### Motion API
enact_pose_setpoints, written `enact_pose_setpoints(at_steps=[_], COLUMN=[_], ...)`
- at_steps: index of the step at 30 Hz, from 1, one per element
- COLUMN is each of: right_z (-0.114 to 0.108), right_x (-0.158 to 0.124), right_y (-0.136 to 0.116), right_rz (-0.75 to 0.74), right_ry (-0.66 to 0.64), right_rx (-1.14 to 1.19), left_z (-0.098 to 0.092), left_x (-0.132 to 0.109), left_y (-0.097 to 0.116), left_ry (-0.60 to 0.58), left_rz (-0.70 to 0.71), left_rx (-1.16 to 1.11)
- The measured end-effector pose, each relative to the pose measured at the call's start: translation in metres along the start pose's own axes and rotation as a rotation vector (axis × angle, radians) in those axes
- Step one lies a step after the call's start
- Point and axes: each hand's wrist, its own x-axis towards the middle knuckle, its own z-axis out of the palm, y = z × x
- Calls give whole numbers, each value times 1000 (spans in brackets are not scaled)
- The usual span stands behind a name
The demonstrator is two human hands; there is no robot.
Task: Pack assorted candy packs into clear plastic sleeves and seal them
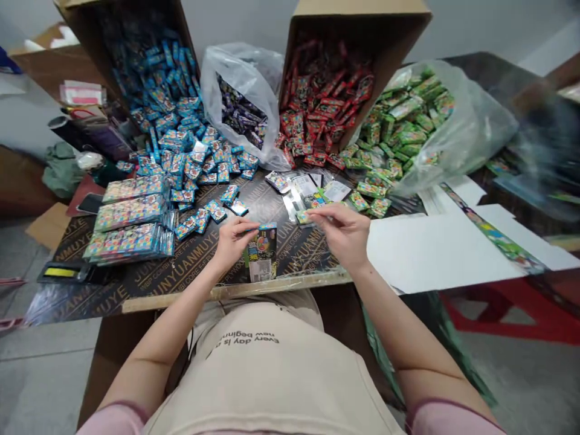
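My left hand point(236, 240) is closed in a pinch at the top corner of a dark printed packet point(263, 254). A blue edge runs along the packet's top, and I cannot tell whether it is a separate blue pack. Between the thumb and fingers of my right hand point(343, 232) is a small green packet point(302, 216). Just beyond it lie several clear-wrapped packs point(312, 184) with silver and white faces. Small blue packs point(215, 210) lie loose beyond my left hand.
Behind are a carton of blue packs point(165, 66), a bag of purple packs point(240, 115), a carton of red packs point(324, 109) and a bag of green packs point(417, 115). Wrapped bundles point(131, 220) are stacked left. White sheets point(444, 248) lie right; the table's front edge point(290, 283) is near me.
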Motion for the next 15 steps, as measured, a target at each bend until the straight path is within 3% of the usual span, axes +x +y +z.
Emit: enact_pose_setpoints(at_steps=[6,9,15], right_z=[26,35,49], right_x=[17,18,7], right_y=[-3,1,18], right_rz=[174,219,166], right_ry=[-302,-339,-387], right_rx=[133,139,172], left_z=[-6,-8,-10], left_x=[4,4,0], left_y=[7,6,6], left_ry=[-28,-46,-68], left_rz=[59,122,243], left_rx=[73,104,181])
